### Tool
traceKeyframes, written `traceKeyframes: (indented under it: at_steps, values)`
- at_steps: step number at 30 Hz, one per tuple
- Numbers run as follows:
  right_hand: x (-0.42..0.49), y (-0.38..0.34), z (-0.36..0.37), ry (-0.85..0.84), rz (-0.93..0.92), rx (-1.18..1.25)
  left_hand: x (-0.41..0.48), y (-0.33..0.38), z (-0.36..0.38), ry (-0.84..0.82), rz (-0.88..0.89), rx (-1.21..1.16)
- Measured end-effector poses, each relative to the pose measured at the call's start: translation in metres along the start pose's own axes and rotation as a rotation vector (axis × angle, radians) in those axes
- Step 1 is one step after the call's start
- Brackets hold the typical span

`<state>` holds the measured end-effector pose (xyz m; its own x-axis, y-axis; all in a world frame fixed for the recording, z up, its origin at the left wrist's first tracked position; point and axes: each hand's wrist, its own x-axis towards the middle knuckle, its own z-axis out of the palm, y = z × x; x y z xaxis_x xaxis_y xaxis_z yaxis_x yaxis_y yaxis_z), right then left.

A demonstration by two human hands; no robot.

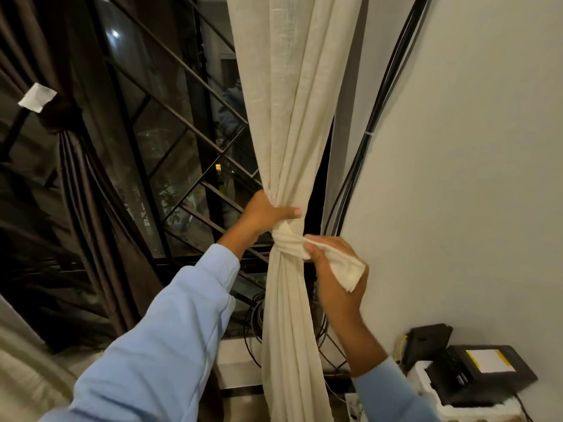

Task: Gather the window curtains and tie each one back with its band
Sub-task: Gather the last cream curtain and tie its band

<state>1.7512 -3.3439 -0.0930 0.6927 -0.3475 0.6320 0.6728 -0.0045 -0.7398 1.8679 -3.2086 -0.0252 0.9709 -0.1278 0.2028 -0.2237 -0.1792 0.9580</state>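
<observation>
Far to the left of my left hand [265, 213], the brown curtain [79, 166] hangs gathered and tied. My left hand grasps the gathered cream curtain [292, 117], just above the band [286, 240] that goes around it. Just to the right of the wrap, my right hand [335, 269] pinches the loose end of the band between thumb and fingers.
</observation>
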Motion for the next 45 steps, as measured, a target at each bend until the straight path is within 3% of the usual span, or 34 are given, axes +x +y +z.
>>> traceKeyframes:
  at_steps: [7, 13, 21, 24, 29, 34, 36, 40, 45]
  values:
    - [0.042, 0.031, -0.023, 0.292, 0.365, 0.197, -0.017, -0.005, 0.001, -0.141, 0.001, -0.226]
    - [0.048, 0.059, -0.015, 0.204, 0.570, 0.308, -0.031, -0.012, 0.001, -0.245, -0.021, -0.286]
    - [0.051, 0.073, 0.015, 0.097, 0.774, 0.242, -0.042, -0.021, -0.007, -0.470, 0.089, -0.116]
    - [0.055, 0.075, 0.021, 0.102, 0.846, 0.192, -0.038, -0.023, -0.010, -0.442, 0.132, -0.071]
    - [0.056, 0.071, 0.026, 0.076, 0.900, 0.222, -0.029, -0.029, -0.011, -0.390, 0.272, 0.331]
    - [0.039, 0.063, 0.020, 0.106, 0.651, 0.110, -0.026, -0.040, -0.011, -0.117, 0.354, 0.544]
    - [0.020, 0.061, 0.017, 0.120, 0.373, 0.068, -0.027, -0.041, -0.008, -0.071, 0.376, 0.578]
    - [0.006, 0.059, 0.003, -0.134, -0.205, -0.290, -0.030, -0.040, -0.003, -0.069, 0.370, 0.551]
    - [0.026, 0.050, -0.018, -0.164, -0.430, -0.676, -0.029, -0.044, -0.001, -0.035, 0.389, 0.510]
